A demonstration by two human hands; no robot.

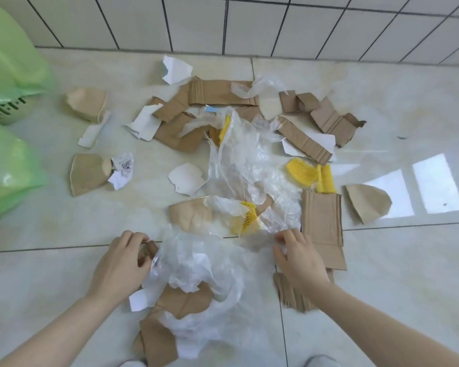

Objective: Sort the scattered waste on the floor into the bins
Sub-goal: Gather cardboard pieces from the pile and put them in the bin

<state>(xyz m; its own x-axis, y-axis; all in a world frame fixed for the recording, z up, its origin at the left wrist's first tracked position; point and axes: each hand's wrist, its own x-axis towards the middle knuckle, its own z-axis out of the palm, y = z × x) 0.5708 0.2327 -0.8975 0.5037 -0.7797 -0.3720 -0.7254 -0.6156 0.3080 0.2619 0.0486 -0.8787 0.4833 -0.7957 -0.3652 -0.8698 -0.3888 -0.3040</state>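
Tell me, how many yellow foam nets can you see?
3: one yellow foam net right of the plastic pile, one under film near the right hand, one half buried further back. More may be hidden.

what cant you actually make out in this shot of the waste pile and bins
Head view only:
- Green-bagged bins: cut off by the left edge; their number and contents are unseen.
- Left hand fingertips: tucked into clear plastic film, so the exact grip is unclear.
- Right hand: fingertips buried in the same film.
- Crumpled printed label: text too small to read.
- Waste under the central plastic: hidden.
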